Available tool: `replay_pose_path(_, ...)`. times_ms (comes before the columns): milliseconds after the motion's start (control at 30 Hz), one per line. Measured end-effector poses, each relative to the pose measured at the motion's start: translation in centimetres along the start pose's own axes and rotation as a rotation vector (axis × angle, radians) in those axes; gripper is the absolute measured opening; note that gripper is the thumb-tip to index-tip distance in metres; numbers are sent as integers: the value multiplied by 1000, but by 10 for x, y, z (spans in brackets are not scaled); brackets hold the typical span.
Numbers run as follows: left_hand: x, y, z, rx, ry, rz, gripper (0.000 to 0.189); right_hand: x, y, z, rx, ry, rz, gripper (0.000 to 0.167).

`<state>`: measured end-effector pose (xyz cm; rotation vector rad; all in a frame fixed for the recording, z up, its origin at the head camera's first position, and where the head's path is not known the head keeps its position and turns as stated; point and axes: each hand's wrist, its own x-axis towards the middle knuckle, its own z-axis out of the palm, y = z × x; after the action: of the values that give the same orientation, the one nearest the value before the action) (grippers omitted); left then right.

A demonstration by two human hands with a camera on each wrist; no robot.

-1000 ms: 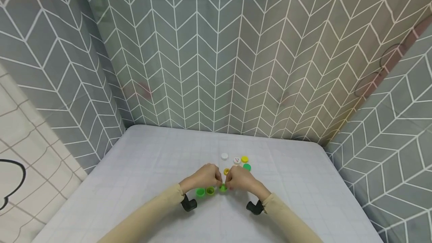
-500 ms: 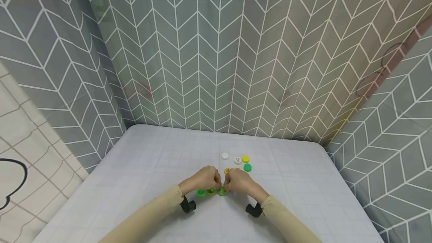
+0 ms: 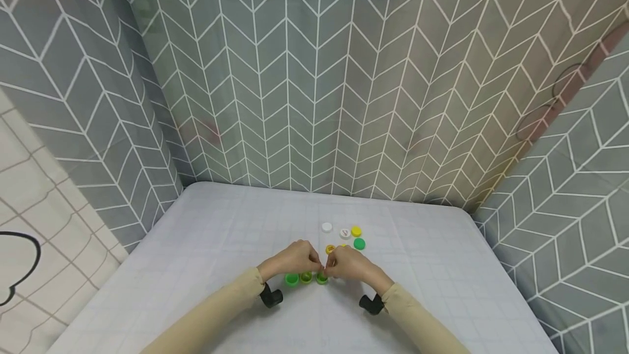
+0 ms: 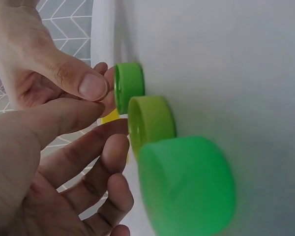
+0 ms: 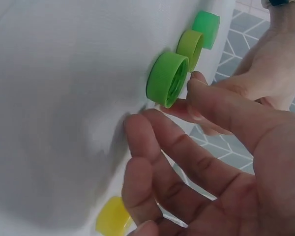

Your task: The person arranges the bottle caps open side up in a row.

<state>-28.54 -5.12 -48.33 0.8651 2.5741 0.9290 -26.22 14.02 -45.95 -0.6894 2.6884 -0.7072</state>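
Three bottle caps stand in a row with their hollow sides up: a bright green cap [image 4: 191,187], an olive-green cap [image 4: 157,118] and a grass-green cap [image 5: 163,78] at the right end. My left hand [image 3: 297,258] hovers over the row, thumb and fingers apart and loosely bent, with nothing between them. Opposite it, my right hand [image 3: 346,263] has its thumb tip by the rim of the grass-green cap and its loosely bent fingers low beside it. That cap sits on the table, between the fingertips of both hands.
Beyond the hands lie a white cap [image 3: 326,227], a printed white cap [image 3: 345,233], a yellow cap [image 3: 356,231], a green cap [image 3: 359,243] and a yellow-orange cap [image 3: 330,248]. Another yellow cap is partly hidden by the right hand. Patterned curtains [image 3: 314,97] stand behind the white-covered table [image 3: 236,223].
The grass-green cap has shifted slightly left and nearer to me, closer to the olive-green one. Both hands have moved only a little; their fingertips now stand just off the cap.
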Motion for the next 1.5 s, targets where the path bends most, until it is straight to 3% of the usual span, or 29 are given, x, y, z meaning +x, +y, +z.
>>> replay_pose_path(167, 2, 1, -3, -14, -2, -7, 13, 1, 3, 0, 24, 48, -37, 17)
replay_pose_path(400, 11, 1, -12, -9, 50, 28, 11, 8, 7, -5, 18, 171, -86, 8)
replay_pose_path(533, 21, -2, -19, 0, 101, 50, 10, 14, 9, -13, -3, 220, -76, 10)
replay_pose_path(767, 40, -5, -31, 4, 214, 34, 18, 32, 17, -27, 9, 318, -60, 20)
replay_pose_path(1167, 63, -17, -36, 80, 273, 0, 38, 54, 32, -31, -65, 368, 11, 35)
replay_pose_path(1500, 74, -22, -31, 66, 273, -62, 48, 65, 36, -34, -72, 335, 80, 45)
